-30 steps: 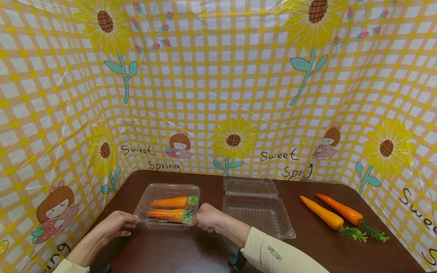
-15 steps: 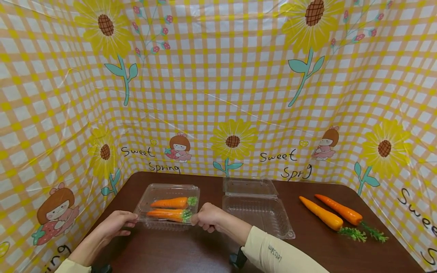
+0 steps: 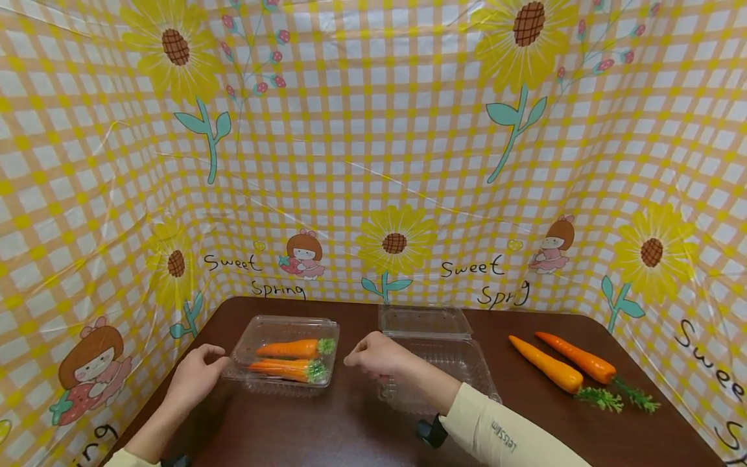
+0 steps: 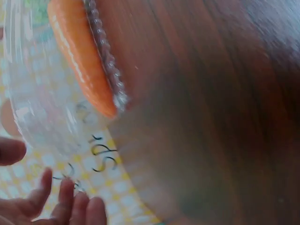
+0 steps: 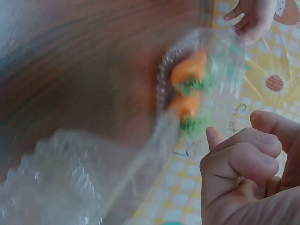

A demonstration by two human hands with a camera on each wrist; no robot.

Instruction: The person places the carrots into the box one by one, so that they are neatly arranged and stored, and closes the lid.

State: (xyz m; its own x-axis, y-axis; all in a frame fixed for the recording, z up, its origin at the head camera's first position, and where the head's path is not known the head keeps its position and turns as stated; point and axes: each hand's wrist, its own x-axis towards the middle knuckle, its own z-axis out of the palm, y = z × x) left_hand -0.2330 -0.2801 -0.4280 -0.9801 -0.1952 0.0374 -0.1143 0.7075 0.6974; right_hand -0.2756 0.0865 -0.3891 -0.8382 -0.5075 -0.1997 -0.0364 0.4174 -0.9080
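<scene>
A clear box [image 3: 284, 322] with carrots [image 3: 289, 349] inside sits on the dark surface [image 3: 297, 431], its lid over them, between a person's two hands. The left hand [image 3: 196, 377] lies at its near left corner, thumb and fingers apart, gripping nothing; whether a fingertip touches the plastic, I cannot tell. The right hand [image 3: 379, 355] hangs just off the opposite side, fingers loosely curled and holding nothing. One hand to each side probably suits a light box, which would slide if pressed from one side only. The carrots lie lengthwise, leaves to the right, presumably because their length fits best that way; glare hides their exact number. A second box [image 3: 469, 358] stands beyond the right hand, its lid [image 3: 425, 320] folded back, leaving the tray accessible. Two loose carrots [image 3: 546, 364] rest farther right, side by side, apparently within the right arm's reach.
</scene>
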